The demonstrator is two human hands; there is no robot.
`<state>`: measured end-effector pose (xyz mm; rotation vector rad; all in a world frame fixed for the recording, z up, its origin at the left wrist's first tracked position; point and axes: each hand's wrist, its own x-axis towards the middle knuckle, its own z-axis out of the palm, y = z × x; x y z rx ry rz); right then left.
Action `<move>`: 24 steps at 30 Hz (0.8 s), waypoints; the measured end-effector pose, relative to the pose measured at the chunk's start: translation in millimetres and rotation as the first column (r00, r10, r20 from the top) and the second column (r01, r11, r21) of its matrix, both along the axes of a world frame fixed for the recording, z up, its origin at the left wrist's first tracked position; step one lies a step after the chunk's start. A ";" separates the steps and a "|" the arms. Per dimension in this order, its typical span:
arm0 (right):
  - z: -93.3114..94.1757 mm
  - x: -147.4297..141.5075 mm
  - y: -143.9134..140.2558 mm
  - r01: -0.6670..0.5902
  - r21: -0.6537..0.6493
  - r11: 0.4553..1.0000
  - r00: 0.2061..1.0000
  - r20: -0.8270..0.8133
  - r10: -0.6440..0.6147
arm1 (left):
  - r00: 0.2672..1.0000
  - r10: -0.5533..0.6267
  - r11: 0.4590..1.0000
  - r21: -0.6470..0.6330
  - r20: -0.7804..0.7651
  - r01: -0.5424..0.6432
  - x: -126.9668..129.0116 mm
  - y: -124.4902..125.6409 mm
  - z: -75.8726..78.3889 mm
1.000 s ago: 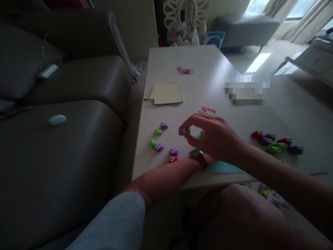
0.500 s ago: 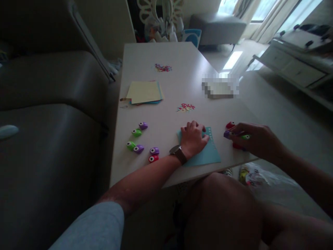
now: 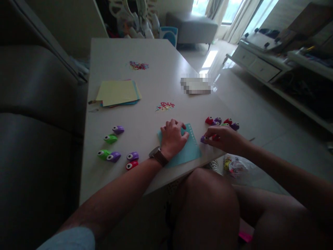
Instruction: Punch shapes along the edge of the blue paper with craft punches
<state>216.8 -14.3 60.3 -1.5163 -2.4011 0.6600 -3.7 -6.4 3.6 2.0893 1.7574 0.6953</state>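
Right at the near table edge, the left hand lay palm-down w/ fingers curled loosely on a light-blue paper sheet, pinning it flat; a wristwatch sat on that wrist. The right hand was closed round a small purple punch – pinched btwn thumb and fingers, just off the sheet's right edge, low over the tabletop; whether it touched the table couldn't be told. Just behind the right hand sat a cluster of red and purple punches, close together near the table's right edge. On the left side were six more – purple, green, a green-and-purple pair, then purple over red – all well apart from the sheet. Further back: a small heap of coloured paper bits just beyond the left hand, a stack of coloured papers w/ yellow on top, another confetti heap far off. Person's bare knee rose under the near table edge.
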 end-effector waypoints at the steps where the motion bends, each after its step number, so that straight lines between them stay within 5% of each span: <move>1: -0.4 -1.5 0.0 -0.012 0.001 1.000 1.000 0.002 0.012 | 1.000 0.003 1.000 0.000 -0.002 -0.003 0.1 0.1 -0.2; 24: -1.4 -9.1 -3.0 -0.076 -0.063 0.995 0.995 0.058 0.080 | 1.000 0.025 1.000 -0.002 -0.008 -0.025 1.6 0.5 -0.3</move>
